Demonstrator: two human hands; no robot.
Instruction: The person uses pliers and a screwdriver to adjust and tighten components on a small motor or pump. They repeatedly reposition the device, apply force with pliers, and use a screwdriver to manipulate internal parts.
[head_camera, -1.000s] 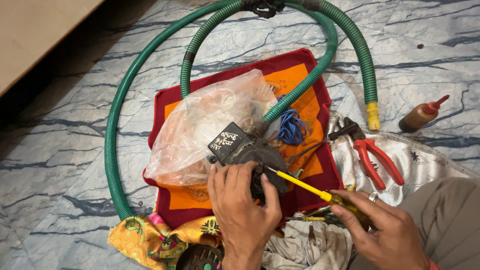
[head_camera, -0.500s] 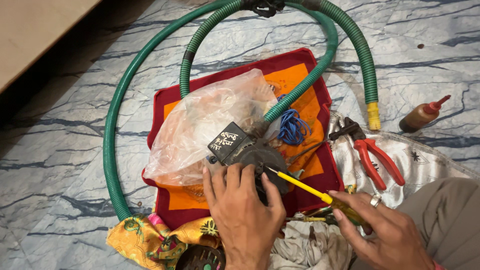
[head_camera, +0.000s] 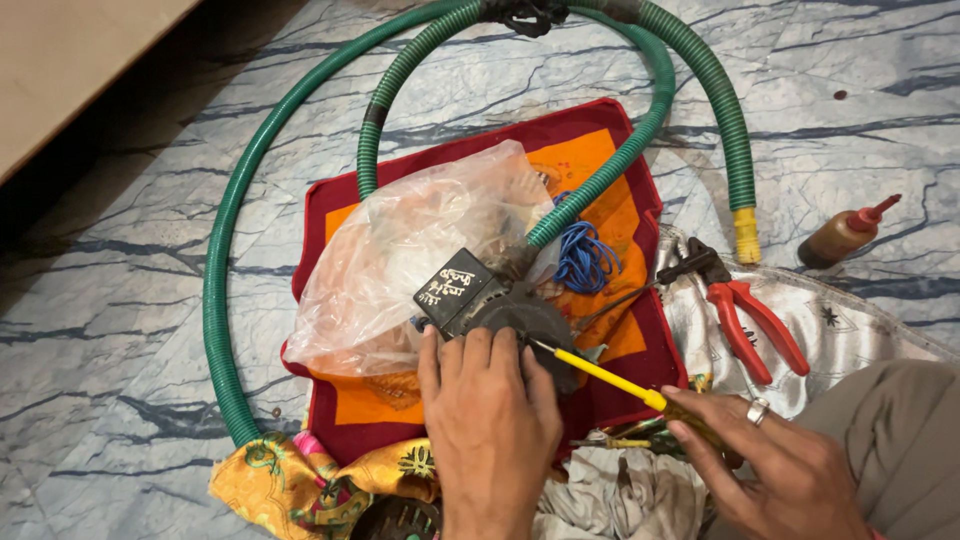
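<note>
At frame centre, the left hand (head_camera: 490, 430) presses flat on the dark motor unit (head_camera: 500, 305); the right hand (head_camera: 775, 465) grips the yellow screwdriver (head_camera: 600, 372), tip at the housing. Housing remains closed.

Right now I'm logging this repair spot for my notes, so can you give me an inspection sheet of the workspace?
Surface: marble-patterned floor with a red and orange cloth spread on it.
Job's things: dark motor unit on the cloth; yellow-shafted screwdriver with its tip at the unit.
Clutter: clear plastic bag, red-handled pliers, brown squeeze bottle, patterned rags.
Hands: left hand rests on the unit; right hand grips the screwdriver.
Cables: coiled blue wire; green corrugated hose looping round the cloth.
Surroundings: pale board at upper left.
</note>
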